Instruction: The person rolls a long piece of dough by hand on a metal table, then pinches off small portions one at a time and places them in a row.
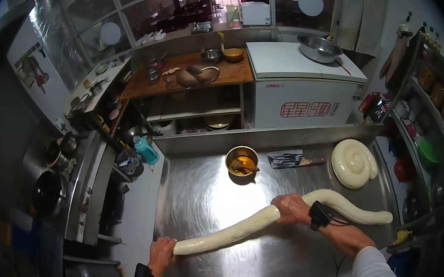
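A long, thick rope of pale dough (228, 236) stretches across the steel worktop (207, 195). My left hand (162, 252) is closed around its left end. Partway along the rope, my right hand (291, 209) grips it from above, fingers wrapped round it. Beyond that hand the dough curves and its tail lies on the steel at the right. A glossy coil of dough (353, 163) rests at the back right. Behind my hands stand a metal pot (240, 150) of yellow oil with a wooden-handled tool in it, and a cleaver (287, 160) lying flat.
A raised steel edge (266, 135) runs along the worktop's back. Beyond it are a wooden table (157, 85) with a round chopping board and a white chest freezer (305, 98) bearing a steel basin (320, 48). Crowded shelves (424, 113) flank the right; a stove (80, 183) stands left.
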Tool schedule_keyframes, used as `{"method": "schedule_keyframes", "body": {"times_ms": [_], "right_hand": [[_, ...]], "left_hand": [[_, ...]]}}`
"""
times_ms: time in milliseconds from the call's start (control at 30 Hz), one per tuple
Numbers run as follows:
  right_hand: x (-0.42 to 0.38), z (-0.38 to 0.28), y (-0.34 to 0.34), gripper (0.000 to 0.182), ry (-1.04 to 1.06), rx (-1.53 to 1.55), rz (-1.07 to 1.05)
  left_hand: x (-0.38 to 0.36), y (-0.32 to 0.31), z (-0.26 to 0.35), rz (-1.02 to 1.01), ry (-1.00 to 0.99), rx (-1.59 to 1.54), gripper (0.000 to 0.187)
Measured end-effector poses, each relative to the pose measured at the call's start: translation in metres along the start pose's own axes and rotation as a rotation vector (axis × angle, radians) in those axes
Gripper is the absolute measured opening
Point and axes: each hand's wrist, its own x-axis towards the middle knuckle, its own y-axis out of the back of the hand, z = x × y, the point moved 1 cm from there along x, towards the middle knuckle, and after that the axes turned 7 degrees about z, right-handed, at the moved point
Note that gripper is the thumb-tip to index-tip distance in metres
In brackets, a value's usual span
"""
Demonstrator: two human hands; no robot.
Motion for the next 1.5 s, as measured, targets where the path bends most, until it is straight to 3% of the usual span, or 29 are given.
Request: {"method": "schedule_keyframes", "body": {"times_ms": [100,167,233,267,333,367,400,567,633,800,867,900,933,967,1000,1067,1133,1167,1200,1267,1300,1367,1400,1433,1467,1500], "right_hand": [[0.009,-0.044,0.000,0.041,-0.028,0.033,0.077],[0.006,-0.058,-0.035,0.044,-0.051,0.050,0.120],[0.017,-0.053,-0.089,0.048,-0.052,0.045,0.099],[0.017,-0.061,-0.096,0.056,-0.101,0.017,-0.013],[0.014,-0.066,-0.101,0.061,-0.131,-0.032,0.012],[0.012,-0.063,-0.101,0.061,-0.129,-0.035,0.012],[0.010,-0.061,-0.099,0.060,-0.131,-0.044,-0.005],[0.015,-0.059,-0.112,0.047,-0.178,-0.004,-0.003],[0.022,-0.069,-0.094,0.036,-0.212,0.043,0.112],[0.034,-0.077,-0.085,0.034,-0.113,0.077,0.309],[0.042,-0.066,-0.115,0.040,0.014,0.086,0.228],[0.045,-0.066,-0.119,0.051,-0.066,0.002,0.044],[0.045,-0.064,-0.123,0.051,-0.068,0.015,0.049],[0.044,-0.061,-0.126,0.056,-0.056,0.042,0.136],[0.038,-0.060,-0.128,0.061,-0.044,0.069,0.215],[0.033,-0.062,-0.118,0.069,-0.032,0.113,0.170],[0.032,-0.061,-0.120,0.065,0.077,0.123,0.287],[0.027,-0.063,-0.126,0.063,0.036,0.131,0.362],[0.020,-0.068,-0.134,0.061,-0.008,0.143,0.419],[0.008,-0.104,-0.115,0.044,-0.028,0.275,0.678],[-0.002,-0.123,-0.119,0.044,-0.026,0.310,0.622],[-0.008,-0.149,-0.129,0.032,-0.367,0.887,0.293],[-0.014,-0.154,-0.174,0.026,-0.301,1.021,0.291],[-0.018,-0.166,-0.191,0.027,-0.283,1.035,0.232],[-0.020,-0.178,-0.201,0.028,-0.267,1.044,0.175],[-0.022,-0.189,-0.202,0.031,-0.234,0.999,0.168]], "left_hand": [[-0.006,-0.006,-0.040,0.048,0.114,0.012,0.035],[-0.020,-0.029,-0.063,0.056,0.231,0.000,0.037],[-0.018,-0.035,-0.069,0.004,0.271,-0.007,0.039],[-0.016,-0.038,-0.074,-0.054,0.318,-0.008,0.041],[-0.011,-0.031,-0.081,-0.044,0.242,-0.033,0.045],[-0.008,-0.023,-0.075,-0.132,0.249,-0.064,0.046],[-0.006,-0.017,-0.070,-0.220,0.253,-0.094,0.047],[-0.008,-0.038,-0.086,-0.205,0.238,-0.126,0.033],[-0.009,-0.023,-0.090,-0.101,0.229,-0.065,0.022],[-0.029,-0.001,-0.140,-0.029,0.256,0.086,0.017],[-0.043,-0.013,-0.140,0.000,0.313,0.123,0.017],[-0.052,-0.022,-0.138,-0.064,0.425,0.098,0.020],[-0.057,-0.020,-0.134,-0.130,0.538,0.075,0.022],[-0.060,-0.025,-0.122,-0.232,0.637,-0.026,0.036],[-0.064,-0.028,-0.103,-0.245,0.643,-0.021,0.036],[-0.081,-0.033,-0.076,-0.183,0.809,-0.157,0.054],[-0.099,-0.052,-0.067,-0.092,0.918,-0.378,0.060],[-0.111,-0.061,-0.054,0.013,1.119,-0.820,0.056],[-0.100,-0.044,-0.020,0.040,1.356,-0.905,0.052],[-0.102,-0.055,0.011,0.108,1.451,-1.403,0.050],[-0.094,-0.055,0.032,0.130,1.532,-1.549,0.046],[-0.078,-0.056,0.066,0.190,1.578,-1.823,0.042],[-0.075,-0.058,0.074,0.065,1.505,-1.896,0.038],[-0.072,-0.072,0.081,0.050,1.467,-1.993,0.035],[-0.054,-0.045,0.110,0.128,1.377,-2.031,0.040],[-0.041,-0.050,0.121,0.136,1.494,-2.118,0.042]]}}
